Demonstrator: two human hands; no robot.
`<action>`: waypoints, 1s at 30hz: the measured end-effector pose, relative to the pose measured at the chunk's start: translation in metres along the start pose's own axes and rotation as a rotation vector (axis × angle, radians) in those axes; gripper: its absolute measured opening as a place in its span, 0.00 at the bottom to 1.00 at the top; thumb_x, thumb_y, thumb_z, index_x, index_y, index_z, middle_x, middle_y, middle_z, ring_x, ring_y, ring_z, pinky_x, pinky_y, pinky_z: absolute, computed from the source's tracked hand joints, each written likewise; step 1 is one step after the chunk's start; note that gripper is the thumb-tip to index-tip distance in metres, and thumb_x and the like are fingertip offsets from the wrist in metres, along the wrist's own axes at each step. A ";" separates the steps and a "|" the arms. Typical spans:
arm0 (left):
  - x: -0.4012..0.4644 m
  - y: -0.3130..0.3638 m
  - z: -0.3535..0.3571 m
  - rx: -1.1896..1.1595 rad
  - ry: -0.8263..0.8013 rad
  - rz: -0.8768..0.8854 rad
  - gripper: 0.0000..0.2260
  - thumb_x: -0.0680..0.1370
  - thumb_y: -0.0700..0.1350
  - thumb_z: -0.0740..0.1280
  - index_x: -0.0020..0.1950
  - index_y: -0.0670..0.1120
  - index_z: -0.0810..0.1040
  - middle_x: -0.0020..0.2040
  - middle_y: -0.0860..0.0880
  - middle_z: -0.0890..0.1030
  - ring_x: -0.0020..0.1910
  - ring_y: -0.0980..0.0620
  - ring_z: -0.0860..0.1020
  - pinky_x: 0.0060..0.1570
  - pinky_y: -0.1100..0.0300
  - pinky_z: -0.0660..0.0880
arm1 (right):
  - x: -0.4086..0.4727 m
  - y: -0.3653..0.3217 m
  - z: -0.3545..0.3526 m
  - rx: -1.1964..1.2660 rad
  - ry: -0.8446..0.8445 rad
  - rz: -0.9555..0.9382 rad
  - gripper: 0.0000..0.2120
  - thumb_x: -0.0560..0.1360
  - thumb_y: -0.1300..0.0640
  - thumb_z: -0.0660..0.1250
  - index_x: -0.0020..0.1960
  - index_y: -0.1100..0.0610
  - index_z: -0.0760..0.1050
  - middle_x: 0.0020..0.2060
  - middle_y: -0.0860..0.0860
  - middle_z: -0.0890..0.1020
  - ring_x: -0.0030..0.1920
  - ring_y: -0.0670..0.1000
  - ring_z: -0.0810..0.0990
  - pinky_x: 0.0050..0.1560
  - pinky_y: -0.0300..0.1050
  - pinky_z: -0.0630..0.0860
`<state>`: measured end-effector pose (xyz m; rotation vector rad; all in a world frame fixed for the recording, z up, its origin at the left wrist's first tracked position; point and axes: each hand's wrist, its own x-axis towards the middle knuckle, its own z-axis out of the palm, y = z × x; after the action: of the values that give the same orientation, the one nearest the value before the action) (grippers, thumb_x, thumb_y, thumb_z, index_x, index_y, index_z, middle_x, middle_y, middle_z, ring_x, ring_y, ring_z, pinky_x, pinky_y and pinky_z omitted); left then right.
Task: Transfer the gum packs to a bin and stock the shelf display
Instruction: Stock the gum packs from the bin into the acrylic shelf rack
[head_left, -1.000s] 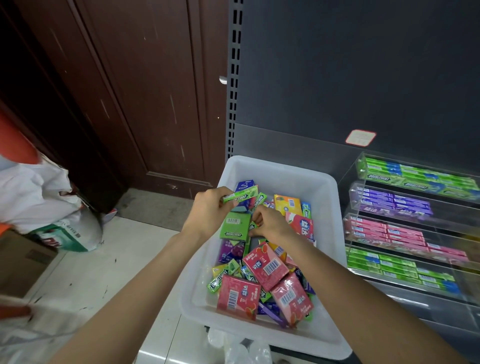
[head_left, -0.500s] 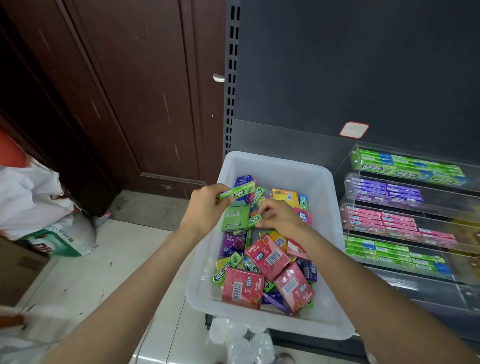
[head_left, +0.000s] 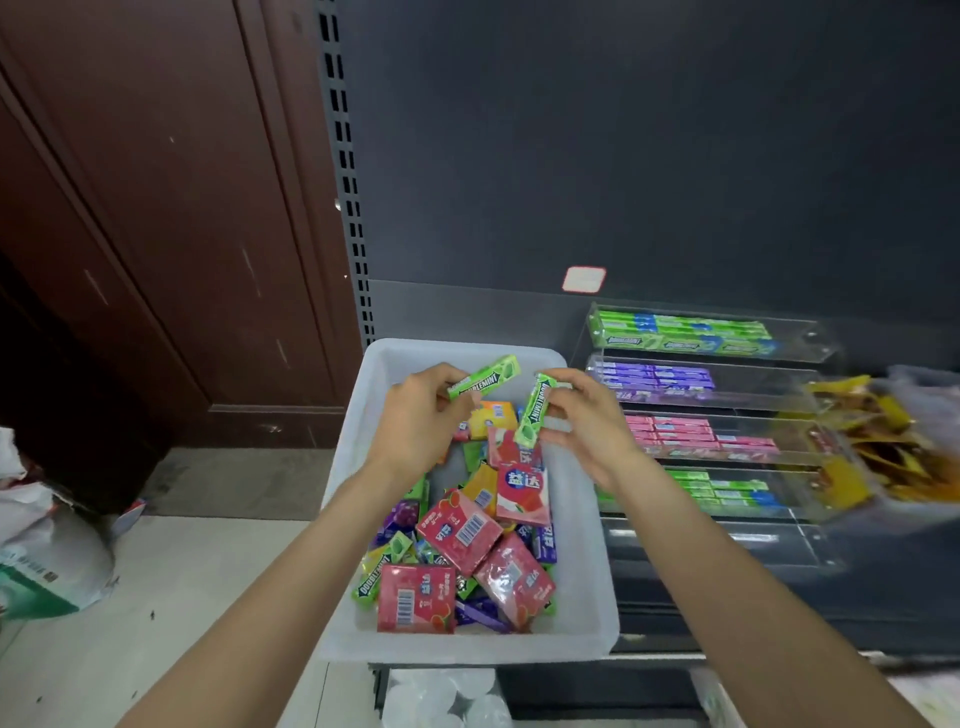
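Above the white bin (head_left: 582, 525) of mixed gum packs, your left hand (head_left: 415, 421) pinches one green Doublemint stick (head_left: 484, 377) while your right hand (head_left: 587, 421) pinches another Doublemint stick (head_left: 535, 410), beside the clear shelf display (head_left: 810, 358).

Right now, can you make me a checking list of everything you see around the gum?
Surface: pale tiled floor; white bin stands beside the shelf.
Job's things: mixed gum packs heaped in the bin; clear shelf display holds green, purple and pink rows.
Clutter: white bag on the floor, left; yellow packets, blurred, far right.
Grippers: left hand holds one green Doublemint stick; right hand holds another Doublemint stick, both above the bin.
Cables: nothing seen.
Surroundings: brown wooden door, dark shelf back panel.
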<state>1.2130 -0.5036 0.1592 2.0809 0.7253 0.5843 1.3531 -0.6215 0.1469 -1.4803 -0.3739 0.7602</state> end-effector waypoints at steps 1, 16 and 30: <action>-0.001 0.008 0.008 -0.012 -0.011 0.007 0.01 0.76 0.44 0.68 0.46 0.47 0.78 0.32 0.52 0.78 0.30 0.58 0.74 0.29 0.72 0.66 | -0.005 -0.003 -0.011 0.011 0.006 0.000 0.10 0.78 0.67 0.59 0.53 0.58 0.76 0.40 0.54 0.77 0.38 0.47 0.79 0.37 0.44 0.80; -0.041 0.102 0.196 -0.051 -0.141 -0.075 0.05 0.77 0.44 0.66 0.51 0.45 0.79 0.41 0.43 0.82 0.40 0.45 0.79 0.36 0.66 0.71 | -0.050 0.020 -0.244 -0.322 0.198 -0.145 0.07 0.76 0.66 0.64 0.50 0.56 0.76 0.39 0.49 0.78 0.40 0.41 0.75 0.42 0.38 0.73; -0.041 0.113 0.259 0.081 -0.096 -0.143 0.10 0.78 0.44 0.65 0.57 0.42 0.76 0.43 0.42 0.80 0.39 0.47 0.75 0.35 0.59 0.66 | -0.021 0.044 -0.308 -0.941 0.134 -0.306 0.15 0.72 0.68 0.68 0.58 0.59 0.78 0.55 0.55 0.78 0.52 0.50 0.80 0.59 0.42 0.75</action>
<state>1.3783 -0.7309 0.1062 2.0943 0.8465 0.3790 1.5301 -0.8697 0.0810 -2.2571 -0.9097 0.2122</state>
